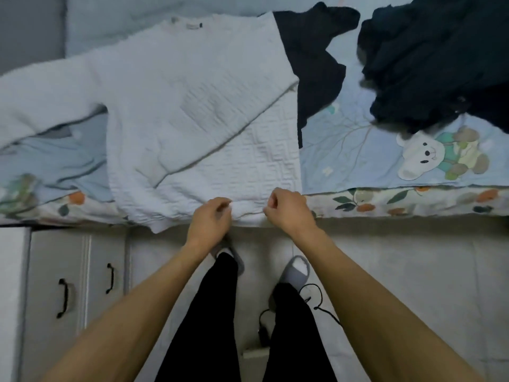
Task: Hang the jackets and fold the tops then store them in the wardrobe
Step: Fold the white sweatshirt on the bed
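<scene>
Your left hand (pixel 210 216) and right hand (pixel 286 209) each pinch the bottom hem of the white sweater (pixel 192 106), fingers curled on the fabric at the bed (pixel 385 172) edge. The sweater lies flat on the bed, one sleeve folded across its front. Dark garments (pixel 427 59) lie heaped to its right, apart from your hands.

We have a single wide-angle view, from a camera worn on our head. It looks steeply down and a little forward, over our forearms to the near edge of the bed (pixel 385 172), with the floor (pixel 385 271) and our feet straight below. The lens bends the frame's edges.
</scene>
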Available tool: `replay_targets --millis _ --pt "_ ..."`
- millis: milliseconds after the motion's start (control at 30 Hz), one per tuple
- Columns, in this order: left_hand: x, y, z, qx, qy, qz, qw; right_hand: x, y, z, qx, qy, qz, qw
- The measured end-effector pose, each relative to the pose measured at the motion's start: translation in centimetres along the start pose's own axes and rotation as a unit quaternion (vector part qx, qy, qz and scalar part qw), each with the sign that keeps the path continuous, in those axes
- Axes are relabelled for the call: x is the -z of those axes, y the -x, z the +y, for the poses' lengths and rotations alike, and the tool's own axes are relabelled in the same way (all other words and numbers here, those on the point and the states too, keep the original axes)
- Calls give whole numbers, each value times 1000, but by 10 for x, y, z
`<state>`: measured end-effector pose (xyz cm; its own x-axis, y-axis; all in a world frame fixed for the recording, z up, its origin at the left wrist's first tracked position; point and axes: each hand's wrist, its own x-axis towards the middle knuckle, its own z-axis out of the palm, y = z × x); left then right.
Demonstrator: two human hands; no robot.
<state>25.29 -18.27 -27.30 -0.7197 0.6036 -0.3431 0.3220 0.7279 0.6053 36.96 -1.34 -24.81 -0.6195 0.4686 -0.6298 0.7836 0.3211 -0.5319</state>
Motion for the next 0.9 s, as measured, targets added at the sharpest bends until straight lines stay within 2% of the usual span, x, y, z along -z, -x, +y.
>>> replay_targets --millis 133,233,333,400,467,567,633,733,900 --pt "57 23 -41 152 78 98 980 -21 12 -51 62 11 -73 995" --pt "97 18 -98 257 126 173 943 -54 6 -90 74 36 -89 993" --pt "110 -1 -151 331 187 176 908 -83 -7 -116 74 57 -92 991" --pt "107 -13 -171 338 247 130 899 -93 -10 -124 74 61 -102 990" --pt "108 -21 -194 320 263 103 904 -114 -19 -138 71 76 -108 989" --pt "108 -18 -211 271 230 106 928 -126 -28 -154 45 71 -107 991" --pt "113 -13 -223 289 220 103 926 -132 -34 -165 37 85 -114 989" --pt "125 -13 -236 323 181 47 928 -140 -46 -187 46 122 -125 984" --pt "169 -25 -223 297 254 156 907 -136 -63 -229 79 126 -100 984"
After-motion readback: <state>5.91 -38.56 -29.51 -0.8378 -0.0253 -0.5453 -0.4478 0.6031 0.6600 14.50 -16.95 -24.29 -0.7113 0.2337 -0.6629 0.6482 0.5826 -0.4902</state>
